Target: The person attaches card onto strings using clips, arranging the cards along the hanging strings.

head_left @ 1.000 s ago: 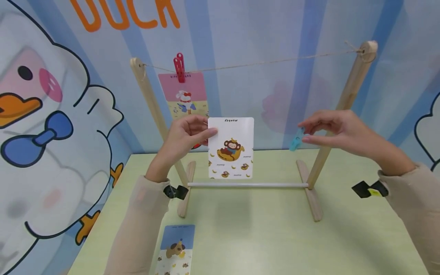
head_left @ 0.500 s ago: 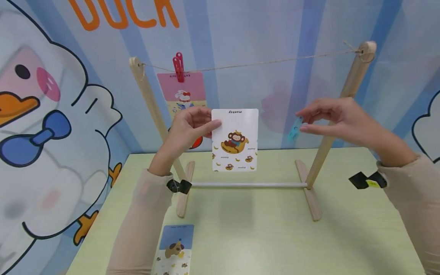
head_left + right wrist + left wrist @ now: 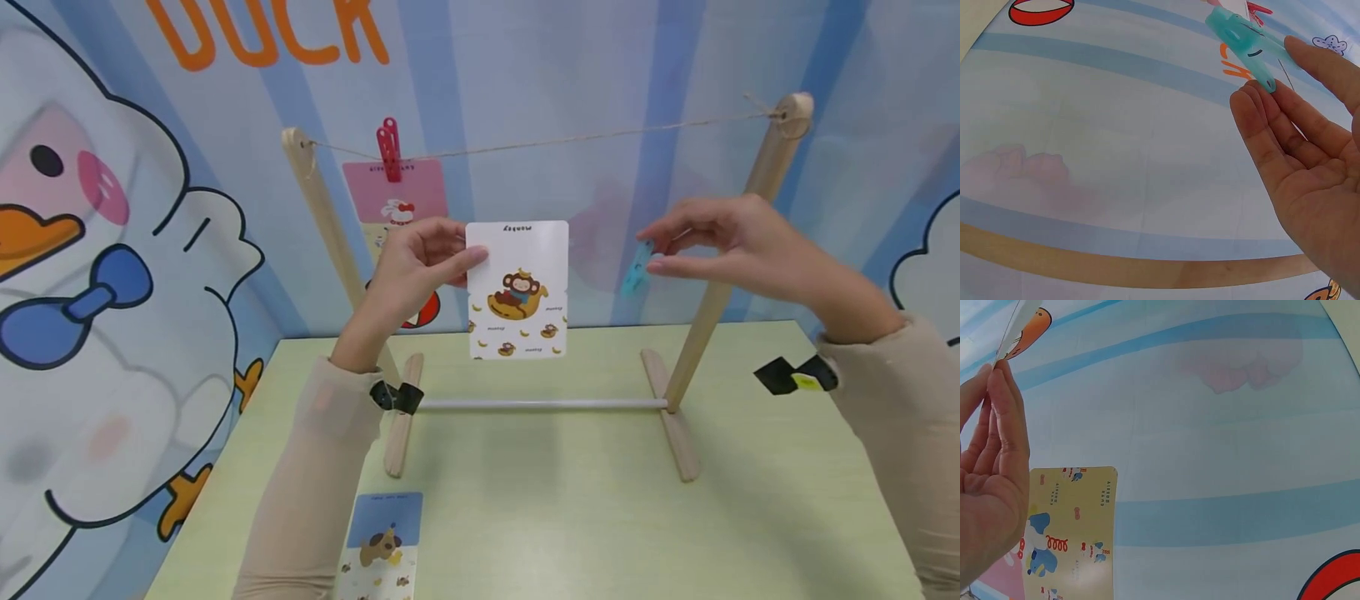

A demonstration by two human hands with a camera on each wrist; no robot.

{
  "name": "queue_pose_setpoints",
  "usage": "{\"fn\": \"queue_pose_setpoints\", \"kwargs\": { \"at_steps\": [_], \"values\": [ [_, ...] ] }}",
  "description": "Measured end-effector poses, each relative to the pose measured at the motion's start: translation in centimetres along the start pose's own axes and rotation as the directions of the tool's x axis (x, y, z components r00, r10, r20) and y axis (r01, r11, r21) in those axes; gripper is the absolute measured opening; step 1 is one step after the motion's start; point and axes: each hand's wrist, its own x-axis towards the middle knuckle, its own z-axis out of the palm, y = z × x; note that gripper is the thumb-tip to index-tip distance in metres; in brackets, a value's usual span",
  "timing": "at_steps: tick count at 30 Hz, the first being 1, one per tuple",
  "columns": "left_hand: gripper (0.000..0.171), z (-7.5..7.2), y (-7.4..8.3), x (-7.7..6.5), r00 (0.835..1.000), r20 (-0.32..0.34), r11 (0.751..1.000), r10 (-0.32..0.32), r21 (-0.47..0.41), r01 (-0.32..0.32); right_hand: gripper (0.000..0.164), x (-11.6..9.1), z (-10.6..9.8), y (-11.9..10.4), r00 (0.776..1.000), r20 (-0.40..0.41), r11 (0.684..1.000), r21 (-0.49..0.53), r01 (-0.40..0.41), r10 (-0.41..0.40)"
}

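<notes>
Between thumb and fingers, my left hand [image 3: 422, 271] pinches the left edge of a white card [image 3: 517, 292] with a monkey on a banana. The card is upright in the air, below the string [image 3: 570, 139] and apart from it. In the left wrist view only a sliver of the card [image 3: 1021, 328] shows at the fingertips. To the right, my right hand [image 3: 738, 250] pinches a light blue clothespin [image 3: 637, 268] by its handle end. In the right wrist view the clothespin [image 3: 1238, 40] sits between thumb and fingers. A red clothespin [image 3: 388, 150] fastens a pink and yellow card [image 3: 393, 187] to the string.
The string runs between two wooden posts [image 3: 322, 217], joined low down by a white rod [image 3: 540, 404]. On the table [image 3: 585, 517] lies a blue and white dog card [image 3: 384, 542], nearer me at the left. A wall [image 3: 525, 75] printed with a duck stands behind.
Both hands have risen, the left one with the monkey card also drifting right, the right one with the blue clothespin drifting slightly left. The hung card and the dog card stay in place.
</notes>
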Motion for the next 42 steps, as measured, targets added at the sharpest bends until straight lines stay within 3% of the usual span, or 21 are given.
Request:
{"fn": "queue_pose_setpoints", "kwargs": {
  "at_steps": [6,26,42],
  "values": [
    [0.021,0.2,0.0,0.4,1.000,-0.021,1.000,-0.013,-0.011,0.012,0.025,0.6,-0.3,-0.3,1.000,0.013,1.000,-0.004,0.014,-0.014],
    [0.022,1.3,0.6,2.1,0.998,-0.055,0.998,0.033,-0.050,-0.036,0.023,1.8,-1.3,-1.9,0.998,0.045,0.998,-0.038,0.053,-0.051],
    [0.020,2.1,1.5,3.2,0.987,-0.142,0.993,0.080,-0.075,-0.091,0.025,2.9,-1.9,-3.5,0.994,0.050,0.989,-0.106,0.104,-0.099]
  ]
}}
